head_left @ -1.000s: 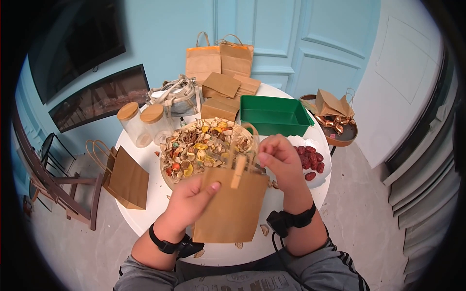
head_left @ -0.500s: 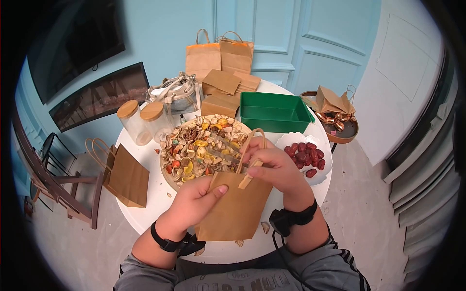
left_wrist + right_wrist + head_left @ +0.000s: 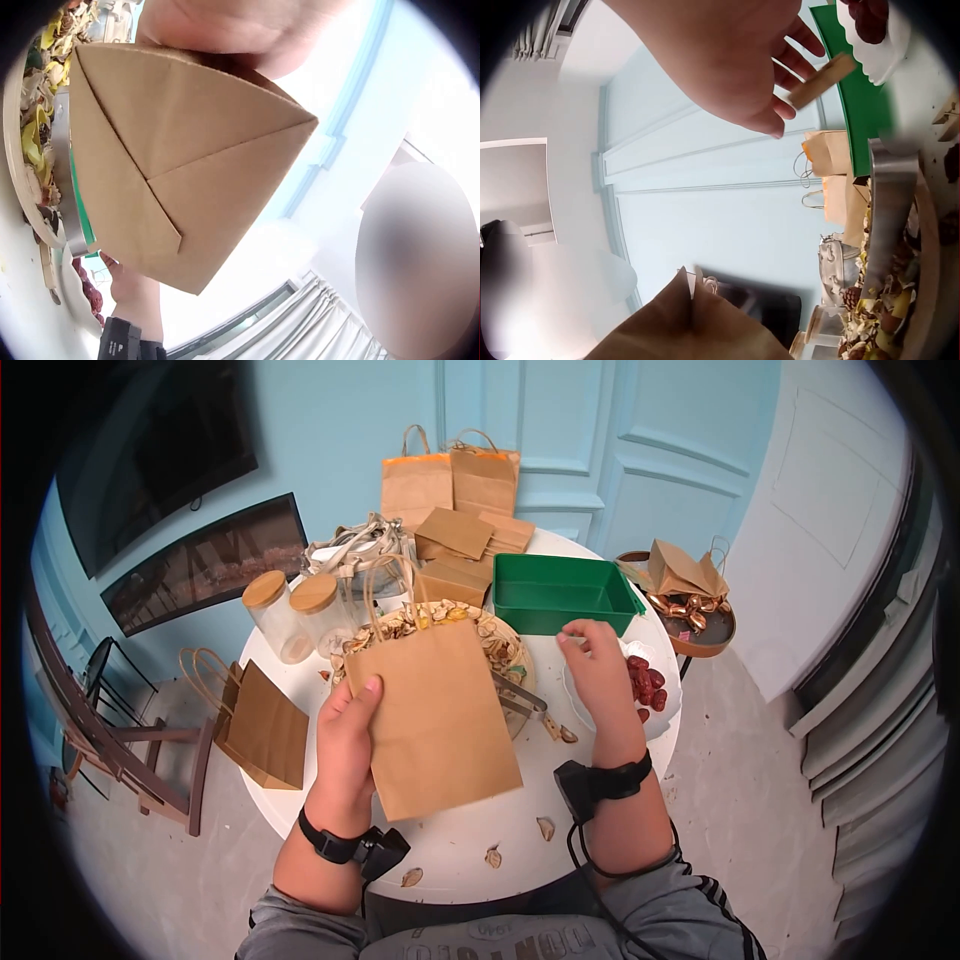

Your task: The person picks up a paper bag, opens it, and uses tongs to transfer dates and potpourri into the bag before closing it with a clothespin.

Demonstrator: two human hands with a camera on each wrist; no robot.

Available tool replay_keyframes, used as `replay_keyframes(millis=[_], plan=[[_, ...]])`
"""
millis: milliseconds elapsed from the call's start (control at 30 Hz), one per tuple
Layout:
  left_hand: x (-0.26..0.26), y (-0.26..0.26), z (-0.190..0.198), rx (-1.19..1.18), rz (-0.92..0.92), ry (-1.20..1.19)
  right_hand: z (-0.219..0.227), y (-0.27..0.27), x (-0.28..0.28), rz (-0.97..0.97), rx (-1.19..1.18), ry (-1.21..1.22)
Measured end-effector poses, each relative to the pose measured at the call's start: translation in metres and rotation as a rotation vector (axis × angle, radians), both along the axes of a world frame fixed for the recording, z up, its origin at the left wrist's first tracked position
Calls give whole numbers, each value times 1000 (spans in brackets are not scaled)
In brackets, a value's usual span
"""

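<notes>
My left hand [image 3: 347, 730] grips a small brown paper bag [image 3: 445, 720] by its left edge, thumb on the front face and twisted handles upright. The bag's folded bottom fills the left wrist view. On the right, my right hand [image 3: 602, 675] hovers over the white scalloped plate [image 3: 582, 705], its fingers spread and loosely bent. A wooden clothespin [image 3: 821, 82] shows blurred just below those fingertips in the right wrist view; the hand hides it from the head view. Behind the bag lies a round tray [image 3: 525, 650] of potpourri with metal tongs [image 3: 518, 700] across its edge.
Red dates [image 3: 648, 685] lie on the plate. A green bin [image 3: 565, 595] stands behind it. Further back are brown bags [image 3: 418, 490] and a canvas bag [image 3: 355, 550]. Two wooden-lidded jars [image 3: 290, 625] and another paper bag [image 3: 262, 730] stand left. Another clothespin [image 3: 551, 726] lies near the tongs.
The clothespin has come off the bag's rim, and my right hand has moved right, over the plate. My left hand has raised the bag and shifted it left.
</notes>
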State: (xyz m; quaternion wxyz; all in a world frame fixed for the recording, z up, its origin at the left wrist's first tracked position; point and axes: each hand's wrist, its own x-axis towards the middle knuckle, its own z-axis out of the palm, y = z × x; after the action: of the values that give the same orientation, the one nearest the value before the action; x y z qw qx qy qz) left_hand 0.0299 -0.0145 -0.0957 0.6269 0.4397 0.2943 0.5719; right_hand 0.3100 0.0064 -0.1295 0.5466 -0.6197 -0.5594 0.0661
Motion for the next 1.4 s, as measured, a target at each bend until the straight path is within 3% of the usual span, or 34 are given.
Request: replay_keyframes(millis=[100,133,167,233,267,333,467,567,700,867,967,1033,1067,1333,1400], plan=[[-2,10,-2,-40,34,-90,1,-2,-6,154,43,-113],[-3,13,-3,-62,41,-125,11,-9,-11,281,-64,-43],[-4,17,-5,-60,43,-124,14,-13,-14,283,-62,-42],[-7,24,-10,-156,56,-158,16,-17,-18,756,-151,95],[-9,28,-12,-156,57,-156,14,-16,-18,864,-207,67],[-12,34,-16,-324,-22,-263,17,-20,-22,946,-257,64],[-13,38,-23,-429,-99,-310,20,-18,-33,1127,-439,140],[-8,34,-22,-470,-141,-277,21,-21,-43,1146,-432,307],[-9,33,-22,-444,-180,-278,19,-22,-41,1103,-428,331],[0,15,-1,-432,-313,-320,13,-22,-40,1012,-214,562],[0,14,-2,-353,-435,-221,13,-23,-37,968,-94,680],[-4,17,-9,-445,-729,-663,14,-24,-35,975,-67,719],[-5,17,-10,-445,-726,-667,15,-24,-34,979,-37,758],[-5,27,-21,-204,-902,-492,40,-32,-48,759,27,726],[-4,24,-18,-208,-829,-395,54,-30,-51,688,24,730]])
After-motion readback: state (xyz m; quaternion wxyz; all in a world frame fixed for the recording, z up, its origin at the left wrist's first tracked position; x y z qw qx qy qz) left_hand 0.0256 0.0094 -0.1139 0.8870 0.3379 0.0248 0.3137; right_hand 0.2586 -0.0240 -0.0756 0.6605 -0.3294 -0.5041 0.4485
